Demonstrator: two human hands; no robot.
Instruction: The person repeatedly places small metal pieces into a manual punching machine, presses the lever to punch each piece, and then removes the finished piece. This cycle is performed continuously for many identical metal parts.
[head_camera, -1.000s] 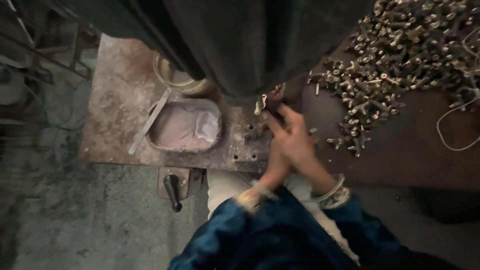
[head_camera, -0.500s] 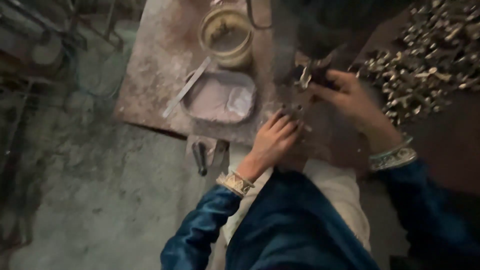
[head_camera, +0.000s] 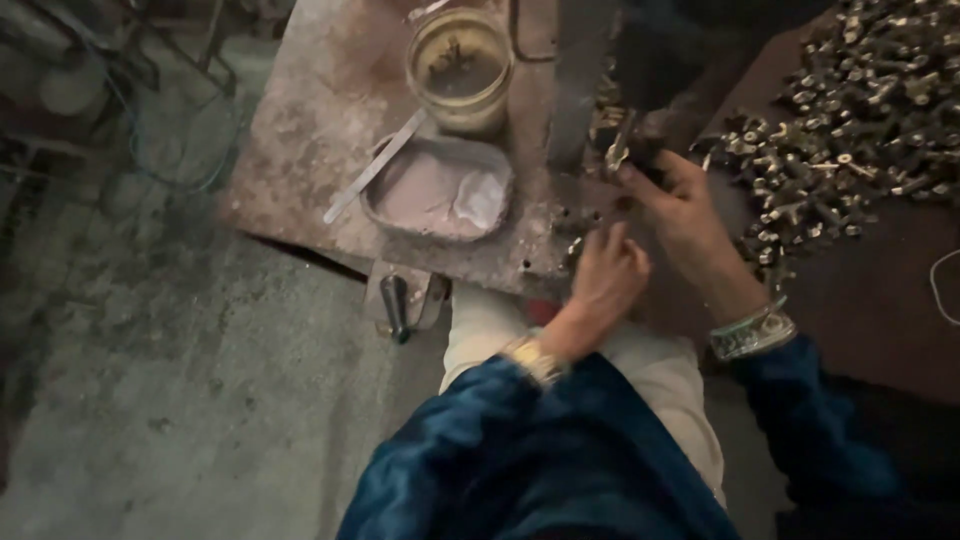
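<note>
Blur hid the fingertips. The right hand (head_camera: 680, 200) pinched a small brass fitting (head_camera: 616, 150) at the dark machine's foot, twelve o'clock of the left hand (head_camera: 608, 275), curled on the worktop (head_camera: 300, 160); its grip unclear

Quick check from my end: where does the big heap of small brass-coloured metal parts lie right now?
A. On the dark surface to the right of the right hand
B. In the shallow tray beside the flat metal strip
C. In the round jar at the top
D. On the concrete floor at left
A: the heap of small metal parts spreads over the dark surface, just right of the right hand.
</note>
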